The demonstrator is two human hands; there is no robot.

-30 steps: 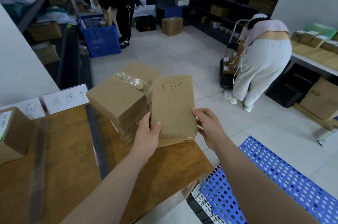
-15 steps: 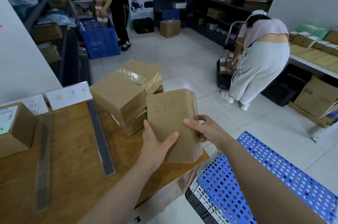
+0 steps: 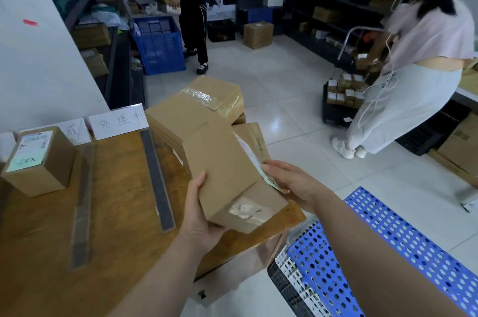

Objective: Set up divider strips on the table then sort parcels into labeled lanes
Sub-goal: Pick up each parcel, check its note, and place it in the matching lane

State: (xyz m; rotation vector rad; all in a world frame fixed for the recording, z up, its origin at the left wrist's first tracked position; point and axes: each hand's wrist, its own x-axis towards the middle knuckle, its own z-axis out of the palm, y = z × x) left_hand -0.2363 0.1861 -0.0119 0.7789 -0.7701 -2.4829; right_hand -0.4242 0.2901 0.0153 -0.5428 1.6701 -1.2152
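A brown cardboard parcel (image 3: 225, 174) is tilted above the right end of the wooden table (image 3: 116, 213), held between both hands. My left hand (image 3: 200, 215) grips its lower left corner; my right hand (image 3: 289, 182) holds its right side, where a white label shows. Behind it a stack of taped parcels (image 3: 191, 112) rests on the table. Two grey divider strips (image 3: 157, 179) (image 3: 82, 205) lie lengthwise on the wood. White handwritten lane labels (image 3: 119, 121) (image 3: 73, 131) stand at the far edge. Another labeled parcel (image 3: 38, 161) sits in the left lane.
Blue perforated crates (image 3: 375, 252) stand to the right below the table edge. One person in light clothes (image 3: 413, 78) bends over a cart of small boxes (image 3: 344, 94). Another person in black (image 3: 192, 6) handles boxes by a blue bin (image 3: 157, 47). Shelving lines the walls.
The parcel has been turned over in my hands; the handwritten number face is out of sight and a taped end and a label side now show. It also came lower and closer.
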